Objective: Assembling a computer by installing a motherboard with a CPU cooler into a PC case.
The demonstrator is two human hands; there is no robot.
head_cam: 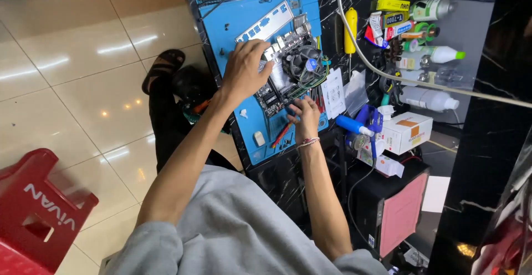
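On the blue mat [260, 125], both hands press the motherboard [285, 70].

White-orange box [409, 131] beside desk; yellow packet [392, 4] above.

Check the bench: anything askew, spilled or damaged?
Nothing spilled or visibly damaged. The motherboard lies skewed on the blue repair mat, under the left hand and right hand. A white cable drapes across the cluttered bottles at the right.
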